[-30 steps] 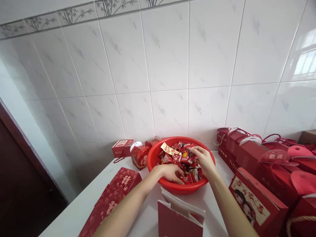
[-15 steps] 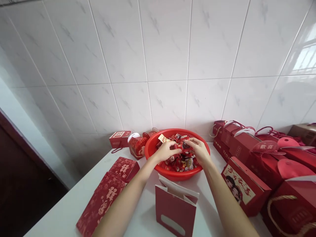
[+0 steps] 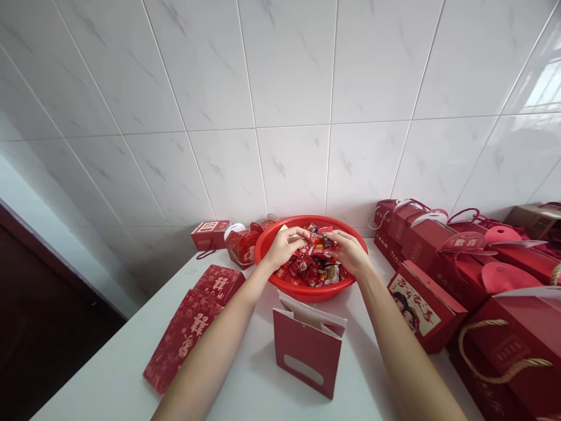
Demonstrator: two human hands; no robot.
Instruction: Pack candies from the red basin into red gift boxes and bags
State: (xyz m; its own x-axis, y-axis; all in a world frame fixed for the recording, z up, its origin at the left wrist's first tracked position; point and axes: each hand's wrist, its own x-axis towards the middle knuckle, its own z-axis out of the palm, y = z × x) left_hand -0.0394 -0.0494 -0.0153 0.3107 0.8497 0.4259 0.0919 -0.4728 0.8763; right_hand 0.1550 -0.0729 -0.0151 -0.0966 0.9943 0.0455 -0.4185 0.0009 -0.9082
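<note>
Both hands are over a red plastic basket (image 3: 307,294) filled with small wrapped candies (image 3: 309,266), mostly red. My left hand (image 3: 287,245) is at the basket's left side, thumb and fingers closed on a red-wrapped candy. On the right side my right hand (image 3: 348,251) has its fingertips together among the wrappers; what they grip is too small to make out. Below the basket, between my forearms, an open-topped red paper box (image 3: 307,345) with a pale oval window stands upright on the white table (image 3: 258,374).
Flat red patterned boxes (image 3: 186,339) lie at the left. Two small red boxes (image 3: 210,235) stand behind them near the tiled wall. Many red gift boxes with rope handles (image 3: 508,345) fill the right side, and one with a printed couple (image 3: 423,307) leans there.
The camera view has tilted and shifted slightly. My left hand has moved a little towards the basket's far left side, uncovering more candies. My right hand stays among the candies.
</note>
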